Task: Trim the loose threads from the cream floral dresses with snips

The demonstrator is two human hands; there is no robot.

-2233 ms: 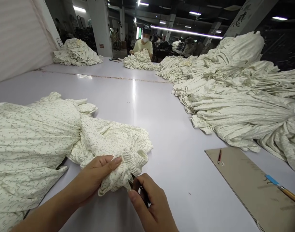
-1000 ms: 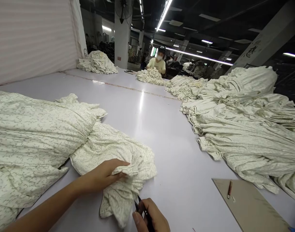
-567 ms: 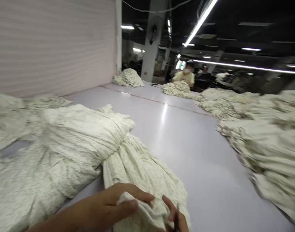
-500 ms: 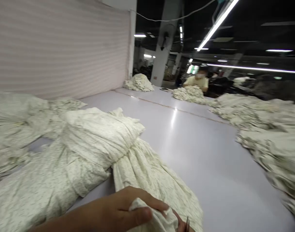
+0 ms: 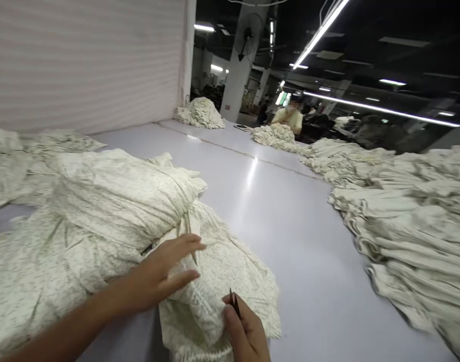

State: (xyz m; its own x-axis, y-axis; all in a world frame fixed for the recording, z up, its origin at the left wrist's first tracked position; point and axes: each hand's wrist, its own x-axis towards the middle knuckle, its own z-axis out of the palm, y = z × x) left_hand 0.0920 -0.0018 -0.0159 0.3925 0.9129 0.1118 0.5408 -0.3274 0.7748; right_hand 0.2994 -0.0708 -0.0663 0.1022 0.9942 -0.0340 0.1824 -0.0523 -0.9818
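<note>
Left hand (image 5: 160,266) is open, fingers spread on a crumpled cream printed garment (image 5: 245,301), pressing rather than gripping, on the near side of the pale desk (image 5: 290,261). Right hand (image 5: 247,329) is closed on small dark scissors (image 5: 234,303), tips up, against the same cloth. Cloth looks light, soft and floppy, likely to slump, so the gathered hem (image 5: 202,354) looks the best hold. Big cloth pile (image 5: 411,236) lies right, cloth bundle (image 5: 117,196) left.
</note>
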